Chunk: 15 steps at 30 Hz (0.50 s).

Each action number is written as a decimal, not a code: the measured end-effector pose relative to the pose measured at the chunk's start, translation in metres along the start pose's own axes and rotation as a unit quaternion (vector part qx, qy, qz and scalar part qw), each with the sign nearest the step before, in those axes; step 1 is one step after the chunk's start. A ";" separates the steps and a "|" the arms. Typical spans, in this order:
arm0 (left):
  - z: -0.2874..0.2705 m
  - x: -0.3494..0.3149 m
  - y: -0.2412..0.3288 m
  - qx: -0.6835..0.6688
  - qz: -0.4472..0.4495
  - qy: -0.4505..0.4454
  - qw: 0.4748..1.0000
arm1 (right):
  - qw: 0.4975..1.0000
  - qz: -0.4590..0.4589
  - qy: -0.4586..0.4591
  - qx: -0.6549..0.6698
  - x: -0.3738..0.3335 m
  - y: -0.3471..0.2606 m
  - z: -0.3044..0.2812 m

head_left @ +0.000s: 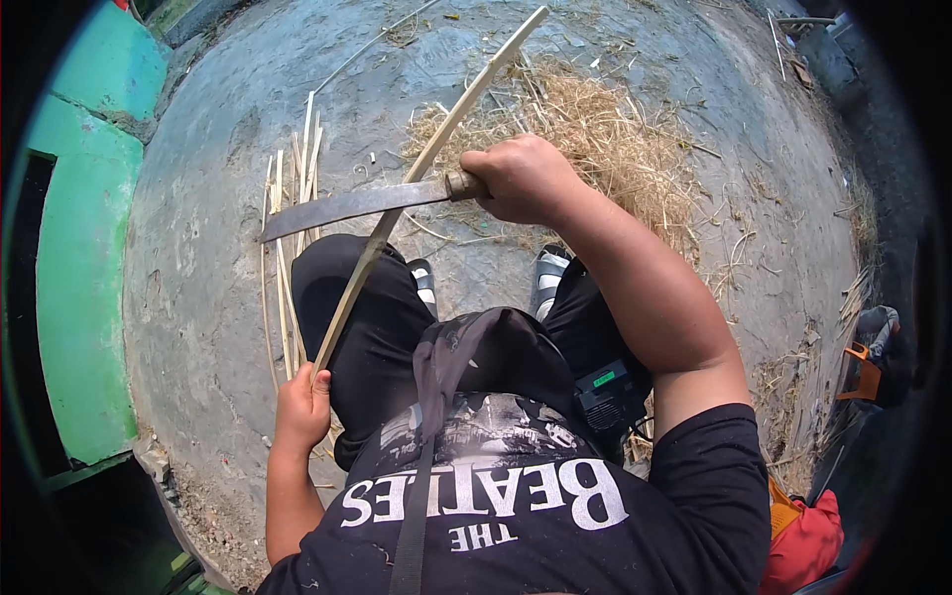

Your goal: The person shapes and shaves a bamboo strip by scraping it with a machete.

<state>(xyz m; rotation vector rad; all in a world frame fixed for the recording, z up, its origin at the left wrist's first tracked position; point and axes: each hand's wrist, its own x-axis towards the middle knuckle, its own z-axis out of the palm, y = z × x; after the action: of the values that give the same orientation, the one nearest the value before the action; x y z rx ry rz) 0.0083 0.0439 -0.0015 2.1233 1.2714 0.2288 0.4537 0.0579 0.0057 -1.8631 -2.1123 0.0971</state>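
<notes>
My right hand (524, 178) is closed round the wooden handle of a machete (362, 203), its long blade pointing left. The blade lies across a long pale strip, apparently split bamboo (436, 142), and seems to touch it. My left hand (303, 409) grips the near end of this strip beside my left knee. From there the strip slants up and away to the right, past my right hand. Several thinner pale strips (288, 283) lie on the ground left of my knee, partly hidden by my leg.
A heap of curly shavings (595, 129) covers the concrete ground beyond my feet. A green wall (84, 268) stands at the left. On the right are an orange item (861, 374) and a red cloth-like bundle (808, 545). A small black device (607, 397) rests by my right thigh.
</notes>
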 end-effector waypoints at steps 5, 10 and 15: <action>-0.001 -0.001 -0.002 0.001 0.000 -0.003 1.000 | 0.984 0.175 -0.022 -0.013 0.000 0.046 -0.020; -0.007 0.000 0.002 0.033 0.001 0.002 0.999 | 0.956 0.293 -0.005 -0.001 -0.006 0.061 -0.016; -0.016 -0.016 0.006 0.023 0.002 -0.008 1.000 | 0.996 0.042 -0.001 -0.074 -0.008 0.029 -0.014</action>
<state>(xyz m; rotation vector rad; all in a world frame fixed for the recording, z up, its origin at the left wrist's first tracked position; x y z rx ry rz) -0.0024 0.0354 0.0174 2.1628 1.2755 0.1848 0.4858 0.0520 0.0103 -2.0359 -2.0940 -0.0407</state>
